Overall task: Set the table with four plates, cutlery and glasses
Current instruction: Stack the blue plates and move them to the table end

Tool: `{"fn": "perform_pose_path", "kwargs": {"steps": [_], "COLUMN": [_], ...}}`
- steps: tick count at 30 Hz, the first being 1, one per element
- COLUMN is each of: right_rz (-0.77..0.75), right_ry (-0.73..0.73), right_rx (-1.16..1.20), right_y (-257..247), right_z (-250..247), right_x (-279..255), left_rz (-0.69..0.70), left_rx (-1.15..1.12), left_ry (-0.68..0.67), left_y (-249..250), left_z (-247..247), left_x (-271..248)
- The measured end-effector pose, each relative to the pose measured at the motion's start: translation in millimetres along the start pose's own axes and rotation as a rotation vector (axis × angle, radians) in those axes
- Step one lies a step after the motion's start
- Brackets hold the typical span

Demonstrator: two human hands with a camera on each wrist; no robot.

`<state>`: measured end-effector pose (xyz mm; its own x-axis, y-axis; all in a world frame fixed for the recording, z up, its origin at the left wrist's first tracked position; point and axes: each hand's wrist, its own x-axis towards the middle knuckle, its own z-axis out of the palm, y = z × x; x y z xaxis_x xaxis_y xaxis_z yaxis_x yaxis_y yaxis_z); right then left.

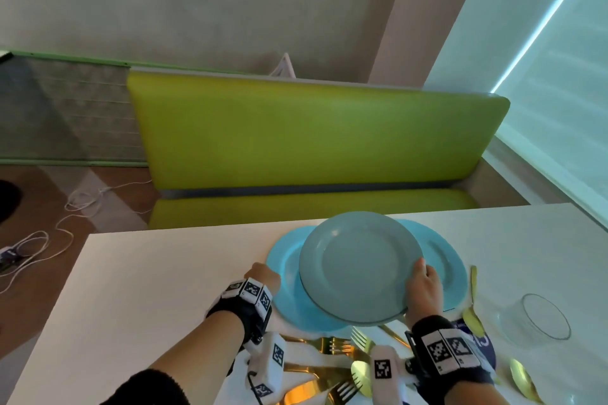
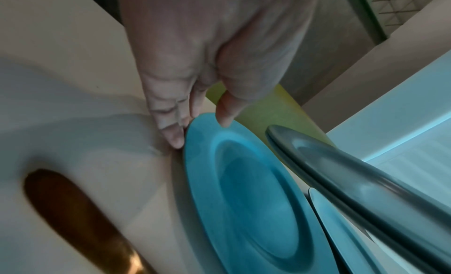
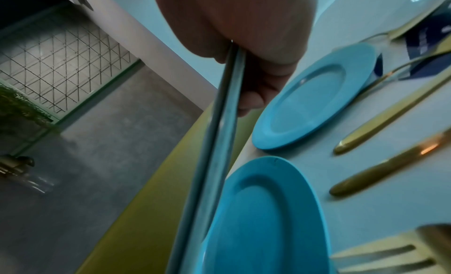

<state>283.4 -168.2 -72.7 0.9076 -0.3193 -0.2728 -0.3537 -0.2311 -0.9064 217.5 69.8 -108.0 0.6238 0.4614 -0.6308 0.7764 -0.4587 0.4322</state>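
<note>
Two blue plates lie side by side on the white table (image 1: pixel 164 289). My left hand (image 1: pixel 261 274) (image 2: pixel 202 131) pinches the left blue plate (image 1: pixel 286 293) (image 2: pixel 256 201) (image 3: pixel 263 220) at its left rim, thumb on top and fingertips at the edge. That plate lies flat. My right hand (image 1: pixel 422 286) (image 3: pixel 244 66) grips a grey plate (image 1: pixel 355 266) (image 2: pixel 341 172) (image 3: pixel 214 143) by its right rim and holds it above both blue ones. Its edge shows a double rim, perhaps a second plate. The right blue plate (image 1: pixel 447 260) (image 2: pixel 341 239) (image 3: pixel 312 100) is partly covered.
Gold cutlery lies on the near side of the table: forks (image 1: pixel 332 344), spoons (image 1: pixel 472 316) and knives (image 3: pixel 390 114). A clear glass (image 1: pixel 539 317) stands at the right beside a dark blue card (image 1: pixel 480 339). A green bench (image 1: pixel 296 141) runs behind the far edge. Cables lie on the floor at the left.
</note>
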Motion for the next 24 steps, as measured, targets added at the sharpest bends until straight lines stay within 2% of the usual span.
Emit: {"fn": "perform_pose_path", "kwargs": {"steps": [4, 9, 15, 21, 24], "right_rz": [0.0, 0.064, 0.147, 0.083, -0.041], "right_ry": [-0.02, -0.067, -0.126, -0.165, -0.116], "right_rx": [0.012, 0.066, 0.146, 0.082, -0.097], "right_y": [14, 30, 26, 11, 4], "right_z": [21, 34, 35, 26, 16], "right_x": [9, 8, -7, -19, -20], "left_rz": [-0.006, -0.001, -0.012, -0.024, -0.032], "left_rx": [-0.067, -0.334, -0.746, -0.953, -0.99], "left_ry": [-0.028, -0.043, 0.067, 0.151, 0.169], "left_y": [-4, -7, 3, 4, 13], "left_z": [3, 7, 6, 18, 9], "left_x": [14, 16, 0, 0, -25]}}
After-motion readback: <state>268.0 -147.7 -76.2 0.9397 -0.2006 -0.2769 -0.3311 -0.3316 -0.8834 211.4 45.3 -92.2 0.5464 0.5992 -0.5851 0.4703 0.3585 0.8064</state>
